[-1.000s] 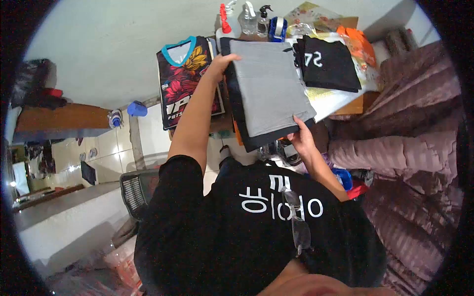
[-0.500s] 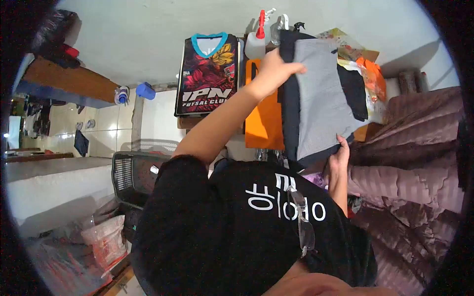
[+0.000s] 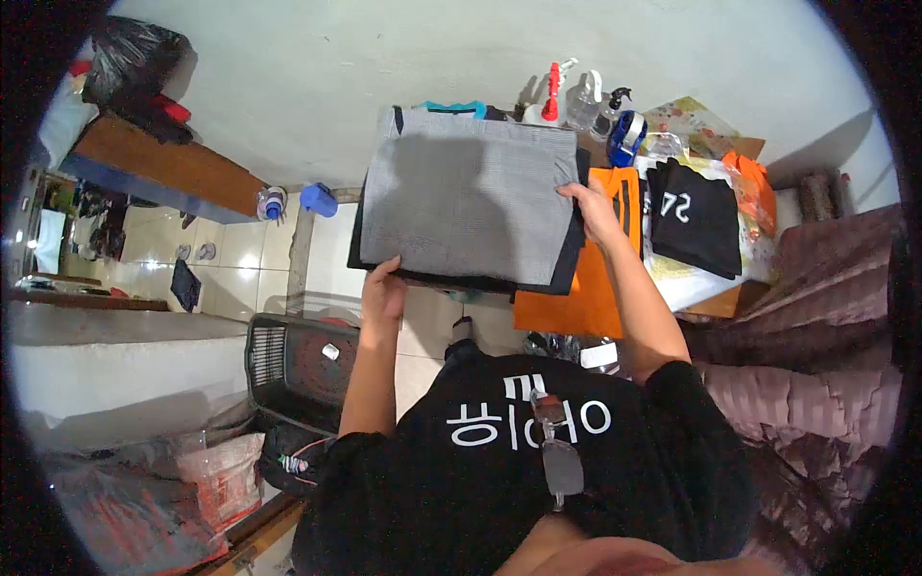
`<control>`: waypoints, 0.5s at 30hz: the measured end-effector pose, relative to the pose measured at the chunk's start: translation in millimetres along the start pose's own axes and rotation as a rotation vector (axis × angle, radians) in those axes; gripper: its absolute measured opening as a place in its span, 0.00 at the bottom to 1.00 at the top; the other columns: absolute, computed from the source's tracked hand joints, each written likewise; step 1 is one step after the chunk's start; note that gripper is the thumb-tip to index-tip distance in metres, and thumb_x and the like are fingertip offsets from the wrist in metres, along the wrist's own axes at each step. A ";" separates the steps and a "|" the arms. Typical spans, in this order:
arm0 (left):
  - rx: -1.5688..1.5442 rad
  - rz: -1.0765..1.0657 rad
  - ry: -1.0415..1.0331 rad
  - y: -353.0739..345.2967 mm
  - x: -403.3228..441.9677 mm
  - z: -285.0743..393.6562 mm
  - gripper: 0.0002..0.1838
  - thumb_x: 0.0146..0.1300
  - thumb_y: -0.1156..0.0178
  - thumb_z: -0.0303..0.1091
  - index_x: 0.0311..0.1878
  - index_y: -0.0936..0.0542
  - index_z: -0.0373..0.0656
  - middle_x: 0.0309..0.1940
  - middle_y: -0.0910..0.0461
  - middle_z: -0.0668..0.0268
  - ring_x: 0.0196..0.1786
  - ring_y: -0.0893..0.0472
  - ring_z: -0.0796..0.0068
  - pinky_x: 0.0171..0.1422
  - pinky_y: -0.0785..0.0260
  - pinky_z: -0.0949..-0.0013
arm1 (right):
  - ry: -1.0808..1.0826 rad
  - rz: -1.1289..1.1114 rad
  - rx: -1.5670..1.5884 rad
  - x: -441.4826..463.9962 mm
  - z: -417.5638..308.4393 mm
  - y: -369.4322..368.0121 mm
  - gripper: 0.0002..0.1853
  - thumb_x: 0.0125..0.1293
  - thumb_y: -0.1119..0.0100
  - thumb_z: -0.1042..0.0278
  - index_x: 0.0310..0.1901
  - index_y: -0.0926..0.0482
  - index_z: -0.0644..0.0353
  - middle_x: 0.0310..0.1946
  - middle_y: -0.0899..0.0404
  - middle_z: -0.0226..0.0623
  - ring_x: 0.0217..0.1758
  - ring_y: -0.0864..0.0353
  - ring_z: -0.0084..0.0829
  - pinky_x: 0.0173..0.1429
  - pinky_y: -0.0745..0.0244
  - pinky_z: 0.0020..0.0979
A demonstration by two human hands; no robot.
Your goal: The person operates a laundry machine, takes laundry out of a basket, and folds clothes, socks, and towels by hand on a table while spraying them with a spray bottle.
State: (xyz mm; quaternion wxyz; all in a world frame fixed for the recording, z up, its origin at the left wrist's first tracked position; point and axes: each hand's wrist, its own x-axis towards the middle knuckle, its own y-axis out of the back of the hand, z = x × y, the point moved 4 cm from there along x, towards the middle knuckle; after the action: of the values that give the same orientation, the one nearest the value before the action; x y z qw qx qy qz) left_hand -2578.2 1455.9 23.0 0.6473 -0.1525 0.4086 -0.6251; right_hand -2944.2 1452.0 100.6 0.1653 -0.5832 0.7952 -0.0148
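Note:
Both hands hold a flat stack of folded clothes, with a grey garment on top and black fabric showing at its edges. My left hand is closed on the lower left edge, thumb on the grey cloth. At the right edge, my right hand grips the stack the same way. Behind the stack, a turquoise collar peeks out at the top; the jersey it belongs to is otherwise hidden. An orange garment lies under my right forearm. Whether the stack touches the pile beneath I cannot tell.
Folded black clothes with white characters lie to the right. Behind them stand spray bottles and a blue tape dispenser. A dark plastic basket sits lower left. Brown striped fabric hangs at the right.
The grey-topped stack has moved left and turned level, now covering the jersey. My left hand went from its upper edge to the lower left, my right hand to the right edge.

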 end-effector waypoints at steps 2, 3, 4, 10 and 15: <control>0.009 0.142 0.040 33.2 21.0 -13.2 0.22 0.53 0.40 0.21 0.53 0.30 0.36 0.46 0.24 0.61 0.45 0.23 0.65 0.43 0.26 0.64 | -0.065 0.007 -0.125 30.6 22.4 -4.4 0.21 0.49 0.43 0.73 0.49 0.28 0.65 0.41 0.22 0.39 0.45 0.24 0.32 0.51 0.31 0.31; 0.176 0.108 0.012 58.7 31.6 -21.4 0.21 0.53 0.39 0.23 0.51 0.29 0.37 0.45 0.24 0.62 0.44 0.23 0.67 0.41 0.27 0.66 | -0.106 0.010 -0.190 46.4 42.7 -2.1 0.22 0.49 0.42 0.71 0.49 0.28 0.65 0.42 0.22 0.41 0.46 0.24 0.33 0.52 0.31 0.32; 0.341 0.080 -0.021 84.0 42.0 -29.4 0.20 0.52 0.38 0.24 0.50 0.28 0.37 0.44 0.24 0.63 0.42 0.23 0.68 0.40 0.27 0.67 | -0.126 0.051 -0.480 64.4 68.0 11.4 0.25 0.49 0.41 0.71 0.52 0.31 0.66 0.46 0.24 0.42 0.49 0.25 0.34 0.53 0.32 0.32; 0.644 0.466 -0.137 37.8 16.2 4.1 0.25 0.50 0.34 0.30 0.50 0.30 0.32 0.39 0.24 0.63 0.38 0.23 0.69 0.40 0.29 0.67 | 0.482 0.344 -0.722 149.0 60.5 31.0 0.37 0.45 0.33 0.65 0.58 0.36 0.64 0.52 0.29 0.51 0.58 0.30 0.40 0.56 0.31 0.37; 1.415 0.307 -0.599 17.6 15.2 47.0 0.23 0.55 0.38 0.29 0.53 0.32 0.35 0.37 0.28 0.62 0.39 0.26 0.74 0.40 0.31 0.70 | 0.563 0.299 -0.440 208.5 29.2 -9.9 0.36 0.48 0.32 0.62 0.58 0.36 0.63 0.47 0.26 0.48 0.52 0.26 0.35 0.48 0.27 0.35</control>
State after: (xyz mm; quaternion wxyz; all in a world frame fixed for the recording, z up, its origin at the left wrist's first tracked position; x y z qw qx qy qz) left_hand -2534.1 1430.0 34.4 0.7526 0.1922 -0.2624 -0.5725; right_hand -2982.2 1259.3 23.9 -0.1883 -0.4553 0.8700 0.0208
